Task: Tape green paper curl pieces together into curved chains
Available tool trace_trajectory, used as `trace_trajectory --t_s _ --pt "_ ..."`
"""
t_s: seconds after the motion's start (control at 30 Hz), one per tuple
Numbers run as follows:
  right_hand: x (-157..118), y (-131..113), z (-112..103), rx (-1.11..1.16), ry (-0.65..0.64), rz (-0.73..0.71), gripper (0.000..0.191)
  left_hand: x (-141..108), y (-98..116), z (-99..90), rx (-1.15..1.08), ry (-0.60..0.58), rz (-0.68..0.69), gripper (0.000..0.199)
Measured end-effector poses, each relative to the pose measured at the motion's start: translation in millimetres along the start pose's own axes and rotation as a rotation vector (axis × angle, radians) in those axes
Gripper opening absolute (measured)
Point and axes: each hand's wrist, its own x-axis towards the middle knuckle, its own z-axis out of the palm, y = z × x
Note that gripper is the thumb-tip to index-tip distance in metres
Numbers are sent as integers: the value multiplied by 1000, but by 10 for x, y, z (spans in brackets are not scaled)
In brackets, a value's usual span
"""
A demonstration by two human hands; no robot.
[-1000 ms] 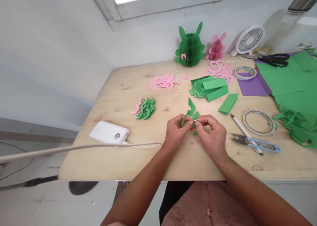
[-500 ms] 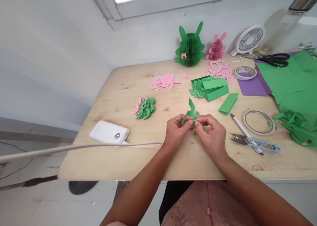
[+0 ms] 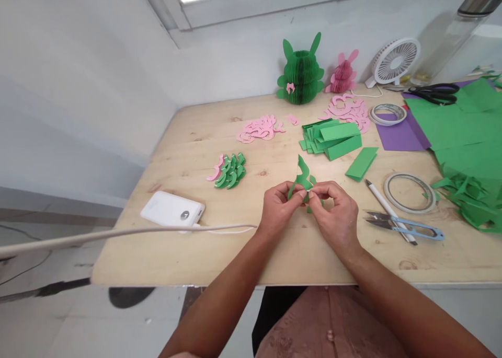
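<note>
Near the front of the table, my left hand (image 3: 282, 204) and my right hand (image 3: 333, 206) meet, both closed in a pinch. Between their fingertips is a curved green paper cutout (image 3: 303, 179), its pointed end sticking up. A tiny white bit shows where the thumbs meet; I cannot make out what it is. Small green paper scraps lie just under the fingers, partly hidden. To the left sits a heap of curved green cutouts (image 3: 231, 171) with pink ones (image 3: 217, 169) beside it. Behind my hands is a pile of folded green paper strips (image 3: 333, 138).
Thread snips (image 3: 408, 226) lie across a white pen (image 3: 386, 206) on the right, near a tape roll (image 3: 410, 193). A white power bank (image 3: 172, 209) with a cable is at left. Paper rabbits, green (image 3: 301, 76) and pink (image 3: 342, 76), stand by a small fan (image 3: 396, 62).
</note>
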Motion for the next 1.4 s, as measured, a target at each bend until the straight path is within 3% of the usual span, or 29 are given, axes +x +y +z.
trace_trajectory --t_s 0.6,1.4 --pt "6 38 5 -37 -37 -46 8 -19 7 21 105 98 65 12" --pt "0 38 3 -37 -19 -73 9 -36 45 15 73 78 37 10"
